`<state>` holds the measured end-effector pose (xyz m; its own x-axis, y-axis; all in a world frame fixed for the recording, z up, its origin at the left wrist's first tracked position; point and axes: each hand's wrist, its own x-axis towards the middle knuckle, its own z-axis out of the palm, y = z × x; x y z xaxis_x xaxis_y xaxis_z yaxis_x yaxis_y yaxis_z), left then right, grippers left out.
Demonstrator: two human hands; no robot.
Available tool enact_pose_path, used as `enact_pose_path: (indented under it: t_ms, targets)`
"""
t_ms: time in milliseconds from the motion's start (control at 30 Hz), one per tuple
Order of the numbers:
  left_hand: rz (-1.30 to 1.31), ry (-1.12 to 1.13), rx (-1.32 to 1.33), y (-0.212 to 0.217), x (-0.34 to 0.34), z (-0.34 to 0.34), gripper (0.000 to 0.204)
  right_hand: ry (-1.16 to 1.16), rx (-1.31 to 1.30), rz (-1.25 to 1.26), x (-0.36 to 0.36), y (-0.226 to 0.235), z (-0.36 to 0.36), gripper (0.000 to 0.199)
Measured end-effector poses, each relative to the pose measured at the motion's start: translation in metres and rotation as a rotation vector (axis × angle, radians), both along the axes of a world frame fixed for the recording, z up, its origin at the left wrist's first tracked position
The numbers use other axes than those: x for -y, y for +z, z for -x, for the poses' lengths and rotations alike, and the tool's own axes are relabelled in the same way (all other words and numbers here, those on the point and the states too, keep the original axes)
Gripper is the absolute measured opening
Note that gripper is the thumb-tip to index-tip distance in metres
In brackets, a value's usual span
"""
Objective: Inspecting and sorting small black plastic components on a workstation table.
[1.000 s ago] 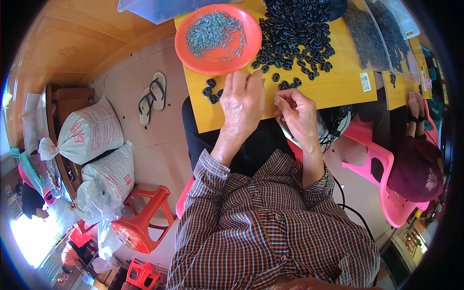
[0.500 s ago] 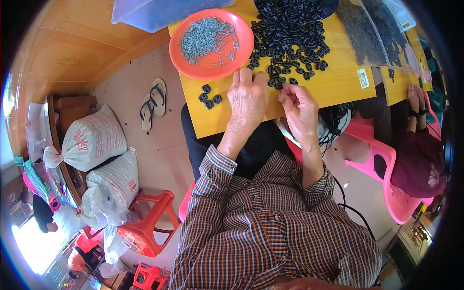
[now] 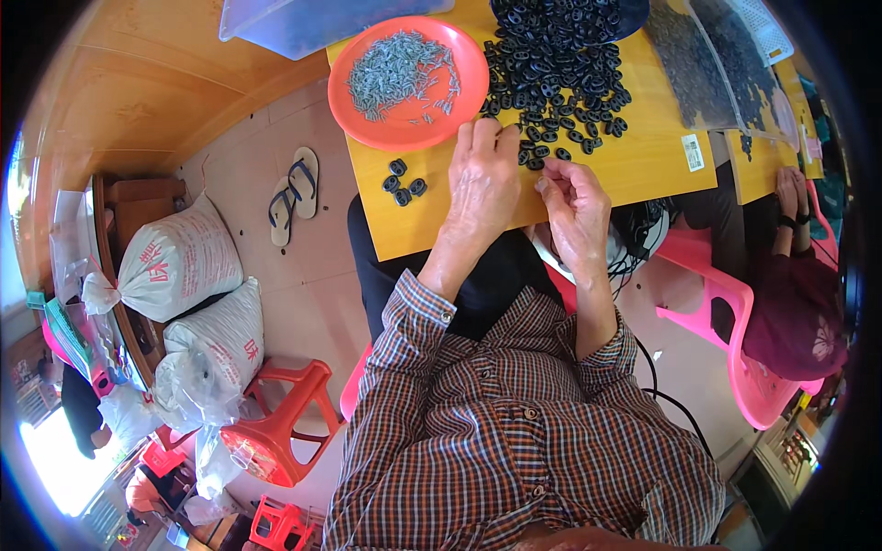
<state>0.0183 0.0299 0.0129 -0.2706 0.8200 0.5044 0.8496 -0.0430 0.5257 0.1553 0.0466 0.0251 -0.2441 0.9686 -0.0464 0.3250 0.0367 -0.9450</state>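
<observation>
My left hand [image 3: 483,182] is over the yellow table [image 3: 404,225], beside the rim of an orange-red plate [image 3: 354,131] heaped with small grey metal screw-like pins [image 3: 400,73]. Its fingers are curled down, and the back of the hand hides the tips. Close on its right, my right hand [image 3: 579,207] has thumb and forefinger brought together. Whatever lies in that pinch is too small or hidden to make out. Just beyond the fingertips spreads a pile of small black oval two-holed pieces [image 3: 551,83]. Several similar black pieces [image 3: 402,190] sit apart, left of my left hand.
A clear plastic bin [image 3: 312,23] stands at the far left of the table. Bags of dark pieces [image 3: 694,69] lie at the right. Another person's hands [image 3: 790,191] rest near a pink chair [image 3: 735,321]. Sandals [image 3: 294,195], white sacks [image 3: 179,262] and a red stool [image 3: 289,418] are on the floor.
The view has shifted slightly, moving the table and plate a little to the right. My left hand has edged forward toward the pile; my right hand keeps nearly the same pose.
</observation>
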Motion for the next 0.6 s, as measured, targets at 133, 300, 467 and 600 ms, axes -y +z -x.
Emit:
enact_pose_path:
  t_ms: [133,300,467,600]
  targets:
    - [0.092,-0.036,-0.137,-0.001,-0.017,-0.001,0.028,-0.007,-0.019,-0.015,-0.001,-0.003,-0.002,0.023]
    - [0.098,-0.05,-0.195,-0.004,-0.015,-0.002,0.024,-0.013,-0.022,0.03,-0.001,0.002,0.0,0.024]
    - [0.12,-0.082,-0.175,-0.001,-0.009,0.001,0.02,-0.014,0.009,-0.012,-0.002,0.0,-0.001,0.023]
    - [0.102,-0.046,-0.045,0.001,-0.003,0.003,0.024,-0.019,-0.004,-0.022,-0.002,-0.002,-0.002,0.023]
